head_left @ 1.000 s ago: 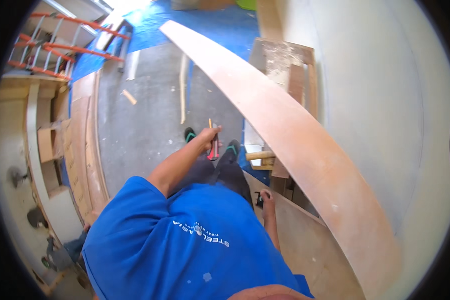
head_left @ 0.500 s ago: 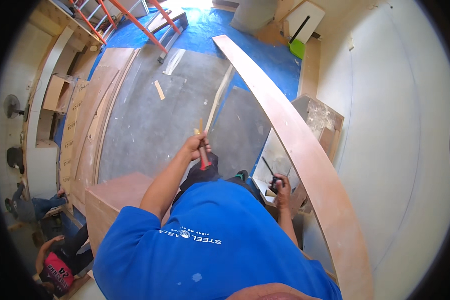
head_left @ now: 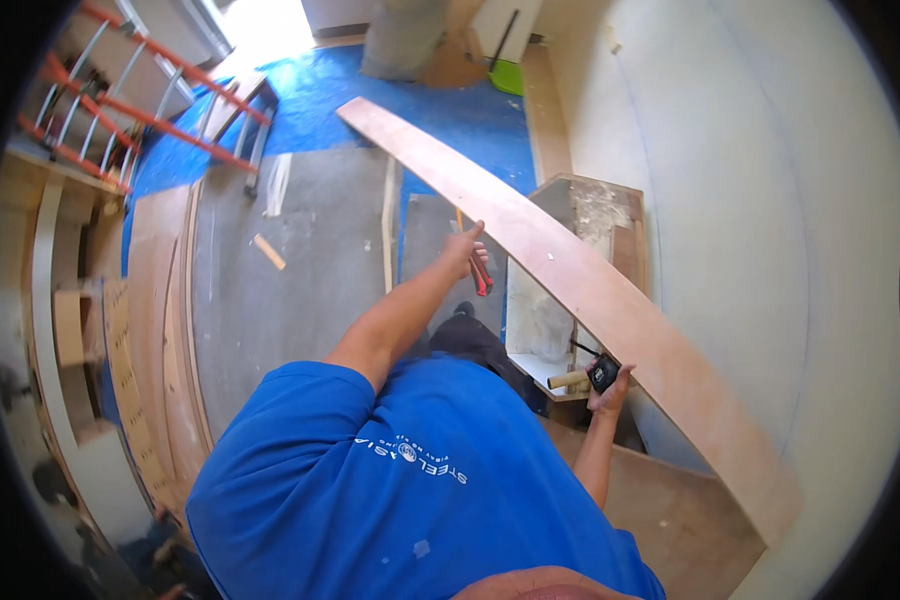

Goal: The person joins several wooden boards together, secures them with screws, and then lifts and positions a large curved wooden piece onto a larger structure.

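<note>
A long pale plywood strip (head_left: 530, 235) runs diagonally from the far middle to the near right. Beside its left edge my left hand (head_left: 463, 250) is closed around a red-handled utility knife (head_left: 482, 275), with a thin yellow pencil (head_left: 459, 218) poking out above the fingers. The thumb lies at the strip's edge; whether it presses on it I cannot tell. Lower right, my right hand (head_left: 611, 392) grips a black tape measure (head_left: 602, 373) against the strip's near edge. A light wooden cylindrical handle (head_left: 568, 380) shows next to the tape measure.
Beneath the strip stands a worn workbench (head_left: 610, 215) with a white shelf. An orange ladder (head_left: 160, 125) is at far left over blue sheeting (head_left: 315, 85). Plywood sheets (head_left: 160, 320) lie along the left. A wood offcut (head_left: 269, 252) rests on the grey floor panel (head_left: 310, 210).
Both hands have moved to the right and come close to the strip, the left still with the knife and pencil. The view has turned, so the strip lies more slanted.
</note>
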{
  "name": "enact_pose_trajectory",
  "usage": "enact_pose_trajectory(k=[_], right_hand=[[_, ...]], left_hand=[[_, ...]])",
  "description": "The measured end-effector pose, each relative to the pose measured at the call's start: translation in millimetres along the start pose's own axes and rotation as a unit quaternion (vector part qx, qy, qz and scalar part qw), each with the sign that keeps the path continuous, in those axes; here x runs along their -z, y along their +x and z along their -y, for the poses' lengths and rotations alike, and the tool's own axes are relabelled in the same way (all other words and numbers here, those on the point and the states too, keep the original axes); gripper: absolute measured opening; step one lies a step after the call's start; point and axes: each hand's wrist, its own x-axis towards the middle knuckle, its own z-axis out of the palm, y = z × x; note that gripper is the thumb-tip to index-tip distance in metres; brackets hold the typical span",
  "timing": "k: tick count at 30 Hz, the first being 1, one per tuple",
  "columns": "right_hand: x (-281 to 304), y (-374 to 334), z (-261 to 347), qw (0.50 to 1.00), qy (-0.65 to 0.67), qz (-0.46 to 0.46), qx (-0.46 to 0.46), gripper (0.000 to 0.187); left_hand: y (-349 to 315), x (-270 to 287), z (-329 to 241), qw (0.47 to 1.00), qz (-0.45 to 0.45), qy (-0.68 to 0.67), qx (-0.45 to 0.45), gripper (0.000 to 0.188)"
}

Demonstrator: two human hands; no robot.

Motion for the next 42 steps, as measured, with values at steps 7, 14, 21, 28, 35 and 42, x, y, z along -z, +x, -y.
enact_pose_trajectory(k=[7, 14, 21, 28, 35, 42], right_hand=[[-5.0, -2.9, 5.4, 0.989, -0.02, -0.092, -0.116, 0.052], [-68.1, -15.5, 36.1, 0.989, -0.023, -0.112, -0.095, 0.048], [-99.1, -35.6, 62.7, 0.986, -0.011, -0.15, -0.079, 0.048], [-210.5, 19.0, 146.3, 0.977, -0.091, -0.19, 0.043, 0.042], [-259.3, -30.9, 135.0, 0.938, 0.0, -0.343, 0.057, 0.037], [-350.8, -99.4, 94.2, 0.917, 0.032, -0.399, -0.01, 0.036]], left_hand=[[51.2, -27.2, -6.1, 0.999, 0.003, 0.044, 0.008, 0.032], [68.3, -9.4, -34.5, 0.993, -0.028, 0.113, 0.001, 0.029], [109.2, 12.3, -67.0, 0.99, 0.049, 0.111, 0.072, 0.041], [120.7, -33.3, -181.9, 0.959, 0.126, 0.238, 0.086, 0.032], [113.9, -67.2, -215.3, 0.847, 0.208, 0.447, 0.2, 0.026], [90.7, -21.3, -307.1, 0.742, 0.196, 0.572, 0.289, 0.025]])
